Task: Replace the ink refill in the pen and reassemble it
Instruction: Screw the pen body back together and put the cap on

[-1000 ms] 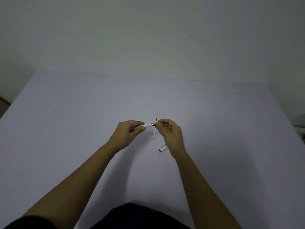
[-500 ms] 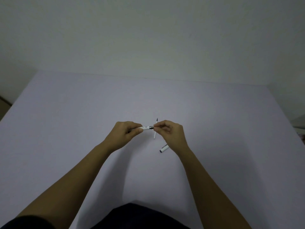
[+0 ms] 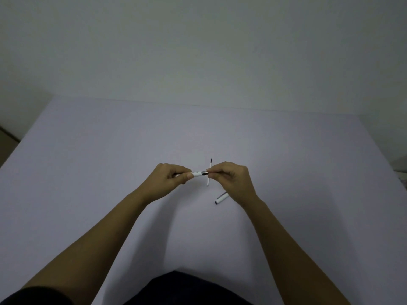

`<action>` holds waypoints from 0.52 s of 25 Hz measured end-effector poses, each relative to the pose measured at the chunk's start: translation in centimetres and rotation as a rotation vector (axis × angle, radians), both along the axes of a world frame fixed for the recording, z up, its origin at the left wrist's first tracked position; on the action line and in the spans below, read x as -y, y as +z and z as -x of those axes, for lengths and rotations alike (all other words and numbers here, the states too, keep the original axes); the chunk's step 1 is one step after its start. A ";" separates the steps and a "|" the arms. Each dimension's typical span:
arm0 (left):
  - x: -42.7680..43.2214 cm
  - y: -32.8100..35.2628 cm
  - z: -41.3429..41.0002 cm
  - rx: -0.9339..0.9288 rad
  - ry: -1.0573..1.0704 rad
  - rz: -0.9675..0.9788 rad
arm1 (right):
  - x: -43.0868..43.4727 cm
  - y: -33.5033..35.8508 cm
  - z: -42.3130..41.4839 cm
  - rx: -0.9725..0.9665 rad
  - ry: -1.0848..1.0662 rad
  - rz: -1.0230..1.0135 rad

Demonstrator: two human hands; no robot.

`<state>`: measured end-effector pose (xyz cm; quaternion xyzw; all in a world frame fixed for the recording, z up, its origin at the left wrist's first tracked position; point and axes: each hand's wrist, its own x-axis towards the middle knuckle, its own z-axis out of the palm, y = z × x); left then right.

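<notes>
Above the middle of the pale worktop (image 3: 88,172), the left hand (image 3: 169,180) is pinching the white pen barrel (image 3: 196,174) while the right hand (image 3: 231,176) is gripping its dark metal end. Beneath them a thin refill (image 3: 209,172) is lying, and a white cap (image 3: 221,198) is resting nearer the right wrist.

A wide, flat, pale lavender-grey table top (image 3: 92,172) with a smooth matte surface fills the lower and middle scene, narrowing toward its far edge. Behind that far edge rises a plain, off-white painted wall (image 3: 198,45), bare and evenly lit. At the far left, beside the table's left edge, a sliver of brownish floor (image 3: 5,143) shows. At the near edge, centre, lies a dark navy fabric garment (image 3: 187,289).
</notes>
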<state>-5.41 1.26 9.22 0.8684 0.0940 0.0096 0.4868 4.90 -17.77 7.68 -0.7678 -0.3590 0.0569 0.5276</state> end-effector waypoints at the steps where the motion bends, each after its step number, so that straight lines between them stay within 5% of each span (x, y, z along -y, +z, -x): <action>1: 0.0 0.1 0.0 0.052 0.007 -0.041 | 0.0 0.1 0.0 0.008 -0.008 0.005; 7: 1.2 0.2 -0.1 0.346 0.056 -0.282 | -0.9 1.2 0.2 0.023 -0.104 0.076; 13: 0.9 0.5 0.0 0.415 0.035 -0.327 | -1.4 2.5 -0.5 0.069 -0.065 0.354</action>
